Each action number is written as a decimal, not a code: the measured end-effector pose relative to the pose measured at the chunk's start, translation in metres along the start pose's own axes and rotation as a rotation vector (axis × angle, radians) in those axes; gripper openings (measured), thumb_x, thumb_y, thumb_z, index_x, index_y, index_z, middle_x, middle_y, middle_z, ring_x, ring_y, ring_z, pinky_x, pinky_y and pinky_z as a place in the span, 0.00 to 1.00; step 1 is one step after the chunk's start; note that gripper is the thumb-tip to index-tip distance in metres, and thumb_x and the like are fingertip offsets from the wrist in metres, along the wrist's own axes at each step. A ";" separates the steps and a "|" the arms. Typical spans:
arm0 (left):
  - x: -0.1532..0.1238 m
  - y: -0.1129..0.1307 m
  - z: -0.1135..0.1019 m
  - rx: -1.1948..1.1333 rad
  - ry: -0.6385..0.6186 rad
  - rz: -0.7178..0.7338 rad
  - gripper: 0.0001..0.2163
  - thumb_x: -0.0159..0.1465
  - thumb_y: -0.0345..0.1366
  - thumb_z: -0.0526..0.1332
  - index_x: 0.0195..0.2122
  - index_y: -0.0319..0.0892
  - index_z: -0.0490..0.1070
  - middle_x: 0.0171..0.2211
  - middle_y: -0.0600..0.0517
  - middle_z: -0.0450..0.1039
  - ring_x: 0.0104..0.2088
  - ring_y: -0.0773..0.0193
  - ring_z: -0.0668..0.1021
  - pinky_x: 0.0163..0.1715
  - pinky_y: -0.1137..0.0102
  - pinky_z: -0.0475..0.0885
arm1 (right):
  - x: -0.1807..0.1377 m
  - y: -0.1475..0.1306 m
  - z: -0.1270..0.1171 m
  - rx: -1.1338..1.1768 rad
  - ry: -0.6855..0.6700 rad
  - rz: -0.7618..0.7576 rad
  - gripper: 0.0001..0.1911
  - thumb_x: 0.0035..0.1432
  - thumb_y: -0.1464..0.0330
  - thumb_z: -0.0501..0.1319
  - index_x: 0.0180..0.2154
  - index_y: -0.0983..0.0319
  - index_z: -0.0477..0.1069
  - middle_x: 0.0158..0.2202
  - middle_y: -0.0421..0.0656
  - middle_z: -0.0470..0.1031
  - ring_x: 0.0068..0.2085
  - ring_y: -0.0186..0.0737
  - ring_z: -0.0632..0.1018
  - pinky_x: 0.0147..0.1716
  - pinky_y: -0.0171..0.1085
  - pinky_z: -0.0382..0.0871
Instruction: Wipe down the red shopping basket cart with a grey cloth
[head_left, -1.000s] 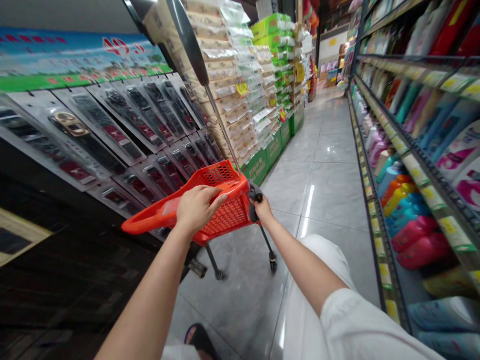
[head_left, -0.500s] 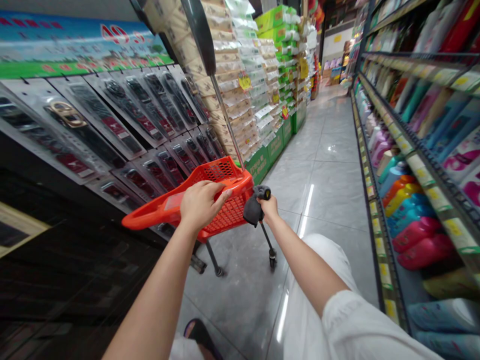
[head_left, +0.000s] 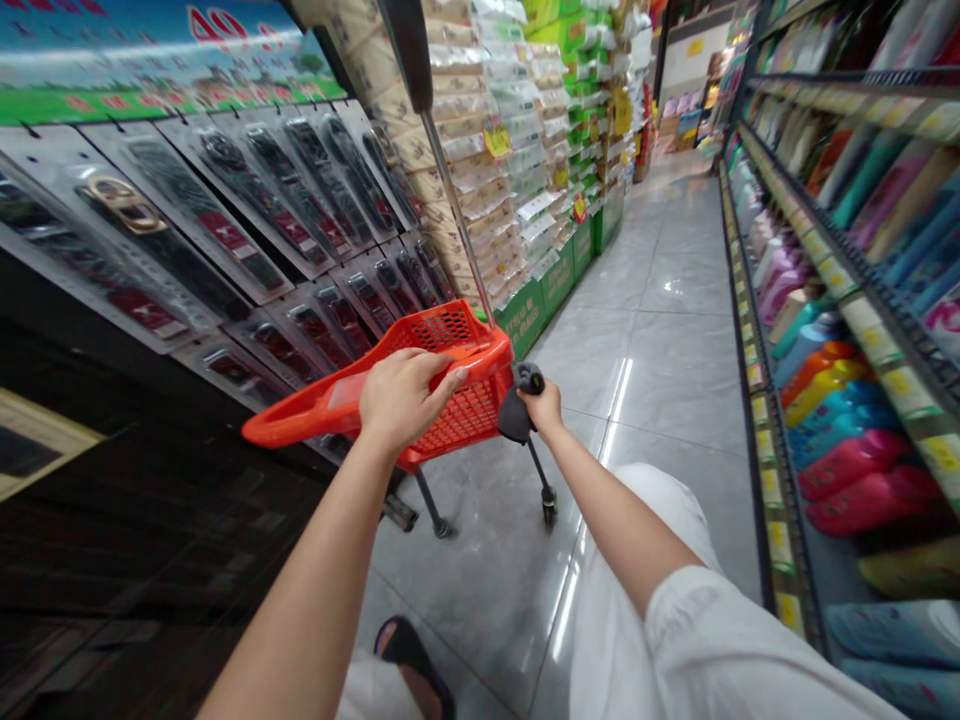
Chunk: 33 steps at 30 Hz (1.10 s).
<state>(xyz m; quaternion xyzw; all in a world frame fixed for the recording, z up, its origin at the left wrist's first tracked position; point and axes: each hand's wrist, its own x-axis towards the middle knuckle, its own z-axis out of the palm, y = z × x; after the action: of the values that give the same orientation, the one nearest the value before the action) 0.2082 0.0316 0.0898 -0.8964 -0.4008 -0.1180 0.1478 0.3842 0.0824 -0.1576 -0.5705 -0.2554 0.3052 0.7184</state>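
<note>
A small red-orange shopping cart [head_left: 465,405] with a mesh basket stands tilted in view ahead of me, a tall pole rising from its far corner. My left hand [head_left: 401,400] lies over the cart's handle, fingers curled across it and thumb stretched along the rim. Just right of the basket, my right hand [head_left: 545,408] is closed on a dark grey, soft-looking bundle [head_left: 514,412] with a round black end. What exactly the bundle is I cannot make out. The cart's legs end in casters on the floor.
Packaged belts [head_left: 217,200] hang on a rack to the left. Behind it, stacked packs [head_left: 469,170] and green cartons [head_left: 559,280] line the aisle. Shelves of bottles [head_left: 847,440] run along the right. Grey tiled floor [head_left: 675,390] leads forward between them.
My view has shifted slightly, so the shelves and stacks appear farther right and the belts higher. Both hands keep their hold, the right one with the bundle a little farther right.
</note>
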 end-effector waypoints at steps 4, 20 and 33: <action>-0.001 -0.001 0.001 -0.004 0.015 0.001 0.27 0.68 0.55 0.43 0.44 0.46 0.78 0.42 0.47 0.79 0.45 0.54 0.77 0.45 0.64 0.69 | -0.005 0.050 -0.004 -0.093 0.061 0.166 0.14 0.36 0.75 0.64 0.32 0.63 0.76 0.33 0.42 0.81 0.38 0.45 0.79 0.38 0.37 0.72; -0.014 -0.007 -0.002 -0.023 0.007 0.034 0.25 0.67 0.55 0.45 0.43 0.47 0.78 0.44 0.49 0.79 0.47 0.55 0.77 0.45 0.65 0.70 | -0.019 0.109 0.005 0.096 0.108 0.583 0.05 0.44 0.75 0.63 0.24 0.62 0.69 0.15 0.36 0.66 0.24 0.42 0.76 0.27 0.37 0.73; -0.003 0.001 0.001 0.002 0.071 0.045 0.26 0.68 0.54 0.45 0.41 0.45 0.79 0.39 0.46 0.80 0.43 0.53 0.78 0.39 0.63 0.69 | -0.013 -0.004 0.010 0.562 0.020 0.559 0.04 0.51 0.76 0.62 0.30 0.63 0.70 0.23 0.41 0.75 0.27 0.41 0.79 0.33 0.42 0.77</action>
<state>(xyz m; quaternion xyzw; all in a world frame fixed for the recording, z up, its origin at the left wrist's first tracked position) 0.2069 0.0298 0.0874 -0.9004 -0.3751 -0.1458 0.1654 0.3691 0.0788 -0.1518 -0.4020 0.0101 0.5416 0.7382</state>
